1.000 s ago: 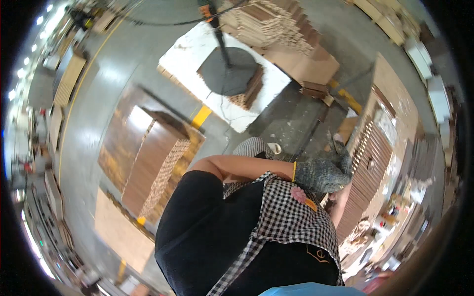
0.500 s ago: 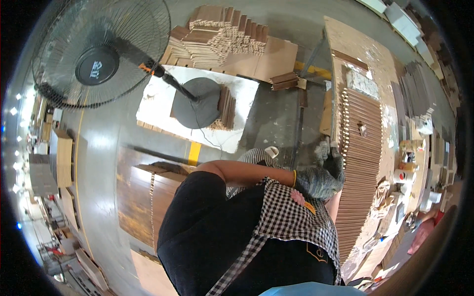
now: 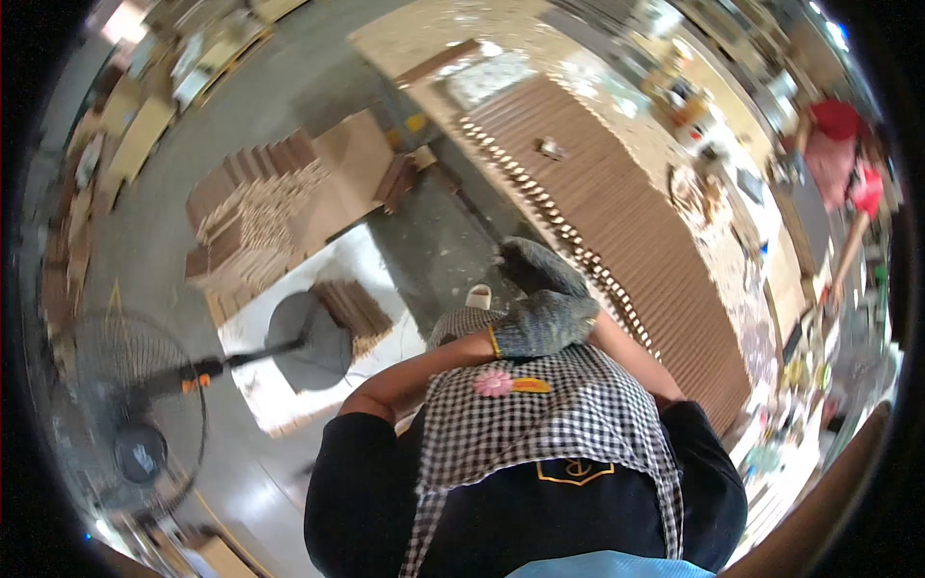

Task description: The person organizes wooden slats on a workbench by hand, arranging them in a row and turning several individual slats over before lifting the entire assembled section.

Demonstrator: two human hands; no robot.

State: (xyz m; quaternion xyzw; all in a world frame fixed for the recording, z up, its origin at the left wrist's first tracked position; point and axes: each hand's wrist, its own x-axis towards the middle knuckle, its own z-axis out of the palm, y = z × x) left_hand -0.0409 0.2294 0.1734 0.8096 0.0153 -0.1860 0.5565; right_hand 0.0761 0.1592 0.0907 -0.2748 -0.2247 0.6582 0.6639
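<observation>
Both my hands wear grey knit gloves and meet in front of my checked apron, beside the near edge of the worktable (image 3: pixel 414 34). My left hand (image 3: pixel 545 324) reaches across and closes around the cuff of my right glove at the wrist. Beyond it, my right hand (image 3: pixel 541 267) points up and left; blur and the angle hide how its fingers are bent. Just right of the hands lies a long row of brown slats (image 3: pixel 617 207) with pale ends, packed side by side. A small scrap (image 3: pixel 551 148) sits on top of them.
On the left, a standing fan (image 3: pixel 140 453) rises from a round grey base (image 3: pixel 299 342) on a white board (image 3: pixel 255 390). Stacked brown strips (image 3: pixel 260 207) stand behind it. A white cup (image 3: pixel 696 130) is across the table. Another person in red (image 3: pixel 836 120) is at far right.
My view has turned right, so the fan slides toward the lower left and the table swings diagonal. My hands stay together, now away from the slats' edge and nearer my middle.
</observation>
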